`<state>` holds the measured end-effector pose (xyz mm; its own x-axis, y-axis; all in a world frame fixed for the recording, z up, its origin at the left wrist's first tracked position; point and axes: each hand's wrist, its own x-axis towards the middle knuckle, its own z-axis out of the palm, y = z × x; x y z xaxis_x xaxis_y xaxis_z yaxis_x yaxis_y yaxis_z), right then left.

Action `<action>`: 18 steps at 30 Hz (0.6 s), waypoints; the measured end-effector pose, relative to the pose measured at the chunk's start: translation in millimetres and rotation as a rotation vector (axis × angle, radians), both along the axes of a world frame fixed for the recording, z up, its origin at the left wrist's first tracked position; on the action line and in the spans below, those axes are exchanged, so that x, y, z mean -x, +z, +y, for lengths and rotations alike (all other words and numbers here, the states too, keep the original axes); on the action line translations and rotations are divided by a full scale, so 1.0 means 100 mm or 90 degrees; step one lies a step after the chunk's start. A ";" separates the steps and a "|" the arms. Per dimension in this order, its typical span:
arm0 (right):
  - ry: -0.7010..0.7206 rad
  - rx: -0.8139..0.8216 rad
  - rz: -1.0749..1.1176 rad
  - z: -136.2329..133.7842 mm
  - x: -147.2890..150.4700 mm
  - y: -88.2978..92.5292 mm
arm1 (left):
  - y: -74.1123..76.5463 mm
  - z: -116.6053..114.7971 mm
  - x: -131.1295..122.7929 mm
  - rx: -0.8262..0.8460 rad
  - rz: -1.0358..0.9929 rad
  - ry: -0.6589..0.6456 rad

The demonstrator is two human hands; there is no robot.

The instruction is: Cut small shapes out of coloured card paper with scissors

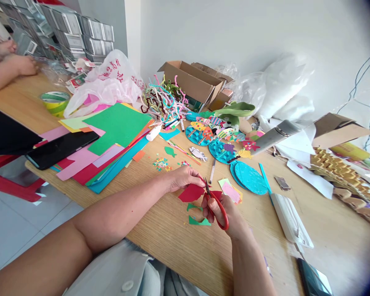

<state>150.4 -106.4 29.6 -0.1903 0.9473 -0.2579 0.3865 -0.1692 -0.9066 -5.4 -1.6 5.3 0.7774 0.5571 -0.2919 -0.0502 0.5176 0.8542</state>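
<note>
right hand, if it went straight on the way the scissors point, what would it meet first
Most likely the red paper, which sits at the blades of the scissors in the right hand. Close behind it is the left hand pinching it, though depth is unclear.

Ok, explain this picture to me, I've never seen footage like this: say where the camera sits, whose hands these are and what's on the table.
There is no machine here: the one picture comes from a camera worn on a person's head, looking down at their own two bare hands. The left hand pinches a piece of red paper; the right hand holds red-handled scissors, blades at the paper's edge. On the wooden table lie green paper scraps, a stack of coloured paper sheets, round blue paper discs, a heap of pipe cleaners and a black phone. The hands at top left belong to another person.
</note>
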 end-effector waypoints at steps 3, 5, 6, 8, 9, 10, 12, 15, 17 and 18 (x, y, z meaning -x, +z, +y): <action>-0.016 0.011 0.013 0.00 0.01 0.01 | 0.01 0.00 0.00 -0.006 0.001 -0.001; -0.026 0.019 0.016 0.00 0.02 0.02 | 0.01 0.00 0.00 -0.013 0.010 0.001; -0.029 0.021 0.013 0.01 0.03 0.02 | 0.01 0.00 0.00 -0.016 0.012 0.004; -0.031 0.024 0.008 0.01 0.03 0.02 | 0.01 0.00 0.00 -0.018 0.010 0.008; -0.030 0.026 0.005 0.01 0.03 0.03 | 0.02 0.00 0.00 -0.018 0.008 0.007; -0.028 0.027 0.002 0.01 0.03 0.03 | 0.02 0.00 0.00 -0.016 0.007 0.007; -0.025 0.029 -0.001 0.02 0.03 0.03 | 0.02 0.00 0.00 -0.009 0.009 0.003; -0.022 0.030 0.001 0.02 0.03 0.03 | 0.03 -0.01 0.00 0.001 0.011 -0.004; -0.020 0.030 0.001 0.02 0.03 0.03 | 0.03 0.00 0.01 0.004 0.010 -0.007; -0.020 0.029 0.000 0.02 0.03 0.03 | 0.03 0.00 0.01 0.005 0.008 -0.009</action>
<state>147.6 -104.5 32.9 -0.1608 0.9400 -0.3009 0.3799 -0.2224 -0.8979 -6.0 -1.9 7.8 0.7809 0.5442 -0.3065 -0.0321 0.5251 0.8505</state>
